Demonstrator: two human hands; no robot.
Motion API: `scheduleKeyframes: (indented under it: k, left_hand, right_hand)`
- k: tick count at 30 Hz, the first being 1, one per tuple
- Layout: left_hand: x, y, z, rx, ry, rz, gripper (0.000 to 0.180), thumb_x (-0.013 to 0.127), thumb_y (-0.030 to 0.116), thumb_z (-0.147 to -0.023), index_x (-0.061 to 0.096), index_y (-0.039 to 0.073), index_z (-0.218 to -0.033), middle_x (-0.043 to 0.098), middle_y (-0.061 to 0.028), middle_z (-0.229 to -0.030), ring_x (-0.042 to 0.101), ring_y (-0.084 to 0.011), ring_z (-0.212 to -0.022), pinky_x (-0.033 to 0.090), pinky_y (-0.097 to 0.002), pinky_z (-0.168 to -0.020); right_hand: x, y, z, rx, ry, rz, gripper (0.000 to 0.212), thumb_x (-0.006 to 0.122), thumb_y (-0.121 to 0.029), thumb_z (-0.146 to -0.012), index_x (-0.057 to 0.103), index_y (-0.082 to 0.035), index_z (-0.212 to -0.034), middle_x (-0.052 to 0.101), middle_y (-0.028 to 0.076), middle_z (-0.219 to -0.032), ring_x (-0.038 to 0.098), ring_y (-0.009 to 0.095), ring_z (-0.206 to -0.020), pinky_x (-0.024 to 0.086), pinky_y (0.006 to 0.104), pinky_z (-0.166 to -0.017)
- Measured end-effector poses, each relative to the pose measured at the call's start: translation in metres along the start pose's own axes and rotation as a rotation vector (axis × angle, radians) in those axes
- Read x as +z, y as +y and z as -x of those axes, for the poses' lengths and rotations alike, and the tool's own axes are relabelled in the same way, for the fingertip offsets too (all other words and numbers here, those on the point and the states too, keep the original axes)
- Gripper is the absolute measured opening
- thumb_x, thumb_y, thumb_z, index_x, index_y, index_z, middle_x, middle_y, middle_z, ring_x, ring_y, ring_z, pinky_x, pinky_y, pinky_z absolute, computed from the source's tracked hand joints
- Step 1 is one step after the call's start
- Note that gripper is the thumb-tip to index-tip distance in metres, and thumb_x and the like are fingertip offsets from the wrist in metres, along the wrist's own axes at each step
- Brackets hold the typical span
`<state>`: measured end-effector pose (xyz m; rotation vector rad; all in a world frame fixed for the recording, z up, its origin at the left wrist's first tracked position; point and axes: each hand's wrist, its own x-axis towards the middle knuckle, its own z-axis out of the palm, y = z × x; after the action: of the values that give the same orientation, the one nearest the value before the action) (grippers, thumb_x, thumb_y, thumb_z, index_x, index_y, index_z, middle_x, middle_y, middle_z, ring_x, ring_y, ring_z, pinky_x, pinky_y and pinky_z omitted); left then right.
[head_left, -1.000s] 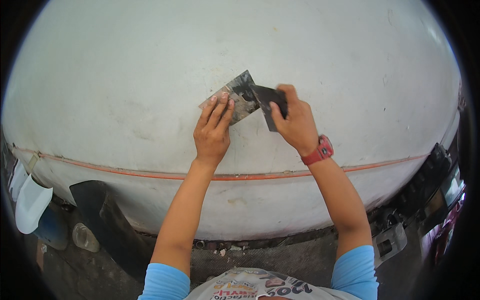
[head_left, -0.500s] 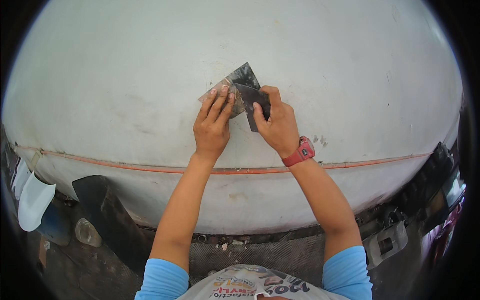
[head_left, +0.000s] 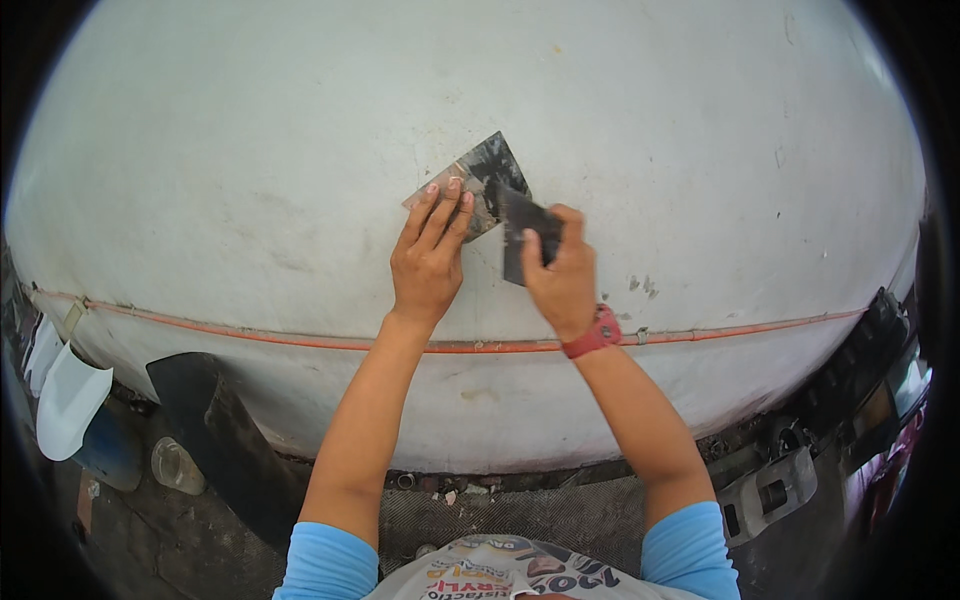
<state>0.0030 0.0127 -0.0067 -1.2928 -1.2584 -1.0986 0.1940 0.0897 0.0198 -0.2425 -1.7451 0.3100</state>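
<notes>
A thin rectangular plate (head_left: 485,165), smeared with dark and pale stains, is in front of the whitish curved wall. The fingers of my left hand (head_left: 428,258) lie straight across its left part, and the thumb is hidden behind; the hand holds the plate. My right hand (head_left: 563,275), a little blurred, pinches a dark flat spreader (head_left: 522,235) between thumb and fingers. The spreader's upper left edge is at the plate's lower right side; whether they touch I cannot tell. A red watch (head_left: 595,332) is on my right wrist.
The whitish wall (head_left: 250,180) fills most of the view, with an orange strip (head_left: 500,346) across it below my hands. At lower left stand a black curved panel (head_left: 215,430), a white curved piece (head_left: 70,405) and a clear tub (head_left: 177,465). A grey part (head_left: 775,495) lies at lower right.
My right hand has drawn the spreader down and to the right, off the face of the plate. The left hand and the plate have barely shifted.
</notes>
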Motion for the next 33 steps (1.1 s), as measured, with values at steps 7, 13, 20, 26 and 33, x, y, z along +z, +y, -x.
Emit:
scheduleKeyframes:
  k: [7,13,20,26,33]
  left_hand:
    - [-0.006,-0.003,0.0,0.012,-0.022,-0.027,0.05,0.07,0.001,-0.103,0.076,0.017,-0.149,0.069,0.0,-0.161,0.058,-0.0274,-0.153,0.053,-0.0423,-0.123]
    - [-0.005,-0.003,0.003,-0.011,-0.028,-0.068,0.05,0.07,0.002,-0.103,0.076,0.02,-0.15,0.068,0.0006,-0.162,0.057,-0.0255,-0.154,0.052,-0.0434,-0.124]
    - [0.0,-0.002,0.006,0.007,-0.028,-0.022,0.052,0.074,0.001,-0.1,0.076,0.015,-0.149,0.068,-0.0048,-0.162,0.056,-0.0307,-0.155,0.051,-0.0457,-0.125]
    - [-0.007,-0.004,0.0,0.017,-0.021,-0.03,0.052,0.071,-0.002,-0.098,0.077,0.015,-0.147,0.069,-0.0041,-0.161,0.058,-0.0296,-0.154,0.054,-0.0455,-0.122]
    - [-0.009,-0.003,0.003,-0.015,-0.059,0.011,0.048,0.074,0.0,-0.1,0.077,0.013,-0.147,0.069,-0.0071,-0.16,0.057,-0.032,-0.154,0.051,-0.0469,-0.125]
  right_hand:
    - [-0.001,-0.013,-0.023,0.027,0.059,0.018,0.036,0.07,-0.005,-0.105,0.054,-0.006,-0.138,0.076,0.026,-0.087,0.077,0.049,-0.077,0.059,0.0518,-0.065]
    - [0.008,-0.034,-0.043,0.012,-0.032,0.072,0.034,0.068,-0.002,-0.106,0.053,-0.004,-0.136,0.075,0.026,-0.086,0.078,0.048,-0.078,0.058,0.052,-0.064]
    - [0.009,-0.035,-0.046,-0.066,-0.027,0.081,0.034,0.068,-0.006,-0.105,0.055,-0.006,-0.136,0.073,0.026,-0.085,0.074,0.05,-0.076,0.058,0.0555,-0.063]
    - [-0.001,-0.034,-0.056,-0.084,-0.062,0.08,0.031,0.067,-0.006,-0.105,0.058,-0.009,-0.135,0.072,0.022,-0.081,0.072,0.049,-0.075,0.056,0.0566,-0.064]
    - [0.002,-0.041,-0.074,-0.179,-0.181,0.156,0.031,0.066,-0.005,-0.105,0.057,-0.009,-0.135,0.074,0.021,-0.083,0.074,0.047,-0.076,0.056,0.0541,-0.062]
